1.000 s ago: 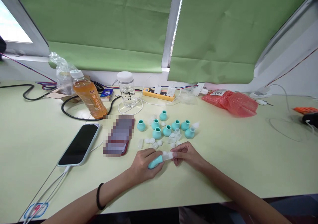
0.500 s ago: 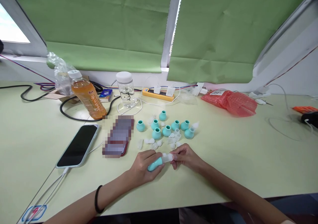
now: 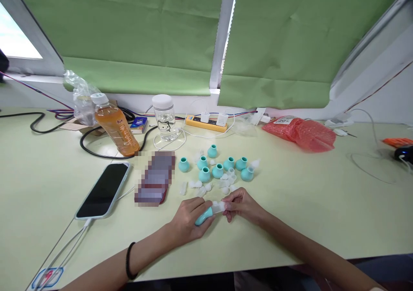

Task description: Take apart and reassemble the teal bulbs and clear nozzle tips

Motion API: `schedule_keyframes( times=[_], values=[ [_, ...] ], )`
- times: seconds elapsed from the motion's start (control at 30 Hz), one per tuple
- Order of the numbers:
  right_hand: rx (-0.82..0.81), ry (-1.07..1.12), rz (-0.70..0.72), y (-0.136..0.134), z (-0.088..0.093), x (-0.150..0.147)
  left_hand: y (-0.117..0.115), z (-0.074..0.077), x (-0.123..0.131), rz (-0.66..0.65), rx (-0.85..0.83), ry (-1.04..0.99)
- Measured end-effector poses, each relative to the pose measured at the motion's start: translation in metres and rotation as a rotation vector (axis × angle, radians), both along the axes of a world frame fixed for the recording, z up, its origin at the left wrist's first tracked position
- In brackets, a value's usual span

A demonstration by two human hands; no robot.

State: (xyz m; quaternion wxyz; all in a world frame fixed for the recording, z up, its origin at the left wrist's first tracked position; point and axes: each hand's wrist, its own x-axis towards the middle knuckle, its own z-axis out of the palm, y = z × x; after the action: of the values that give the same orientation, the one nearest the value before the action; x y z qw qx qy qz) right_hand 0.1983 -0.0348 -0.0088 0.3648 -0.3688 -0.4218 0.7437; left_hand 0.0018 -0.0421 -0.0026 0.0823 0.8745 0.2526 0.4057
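My left hand [image 3: 190, 218] is closed around a turquoise squeeze bulb [image 3: 204, 216], which lies tilted with its neck toward the right. A translucent nozzle piece [image 3: 218, 206] sticks out of that neck. Its far end is pinched between the thumb and fingers of my right hand [image 3: 240, 205], whose fingertips partly hide it. Just beyond both hands stand several more turquoise bulbs [image 3: 204, 175] with open necks. One bulb [image 3: 247, 174] at the right of the group has a clear piece in its neck. Small translucent plastic parts [image 3: 228, 178] lie scattered among them.
To the left lie a phone [image 3: 103, 191] with a cable and a second, blurred-out phone [image 3: 155, 178]. Behind stand an orange drink bottle [image 3: 116, 125], a water bottle [image 3: 163, 117] and a yellow power strip [image 3: 206, 124]. A red plastic bag [image 3: 300, 133] rests at the back right.
The whole view has shifted slightly. Both hands keep their hold on the bulb and nozzle, with little visible movement between them.
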Motion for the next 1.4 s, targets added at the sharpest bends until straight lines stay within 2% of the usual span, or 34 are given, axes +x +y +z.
schedule_keyframes(
  times=[0.23, 0.33, 0.4, 0.5, 0.57, 0.63, 0.77, 0.87, 0.97, 1.07, 1.1, 1.27, 1.4],
  values=[
    [-0.023, 0.097, -0.040, -0.003, 0.002, -0.004, 0.000, 0.004, 0.002, 0.014, -0.024, -0.061],
    [-0.013, 0.181, -0.082, -0.005, 0.001, -0.004, 0.001, 0.009, 0.003, 0.015, -0.044, -0.116],
    [0.015, 0.236, -0.055, -0.004, 0.000, -0.002, 0.003, 0.014, 0.001, 0.013, -0.060, -0.132],
    [0.063, 0.269, 0.007, -0.002, -0.002, 0.001, 0.011, 0.027, -0.006, 0.130, -0.011, -0.190],
    [0.070, 0.270, 0.020, -0.001, -0.004, 0.002, 0.020, 0.038, -0.012, 0.295, 0.054, -0.265],
    [0.069, 0.270, 0.023, -0.001, -0.007, 0.001, 0.031, 0.051, -0.018, 0.405, 0.023, -0.332],
    [0.069, 0.257, 0.070, -0.002, -0.008, 0.000, 0.066, 0.074, -0.026, 0.477, -0.126, -0.313],
    [0.066, 0.249, 0.082, -0.003, -0.006, 0.000, 0.100, 0.082, -0.028, 0.526, -0.102, -0.298],
    [0.069, 0.256, 0.065, -0.002, -0.006, 0.000, 0.135, 0.076, -0.026, 0.600, -0.104, -0.220],
    [0.069, 0.263, 0.061, -0.001, -0.008, 0.000, 0.159, 0.060, -0.025, 0.712, -0.252, -0.012],
    [0.068, 0.263, 0.065, 0.000, -0.008, 0.000, 0.165, 0.054, -0.025, 0.693, -0.287, 0.029],
    [0.066, 0.251, 0.072, -0.001, -0.008, -0.001, 0.182, 0.030, -0.031, 0.629, -0.389, 0.142],
    [0.072, 0.222, 0.073, -0.001, -0.007, 0.000, 0.181, 0.030, -0.034, 0.645, -0.375, 0.131]
  ],
)
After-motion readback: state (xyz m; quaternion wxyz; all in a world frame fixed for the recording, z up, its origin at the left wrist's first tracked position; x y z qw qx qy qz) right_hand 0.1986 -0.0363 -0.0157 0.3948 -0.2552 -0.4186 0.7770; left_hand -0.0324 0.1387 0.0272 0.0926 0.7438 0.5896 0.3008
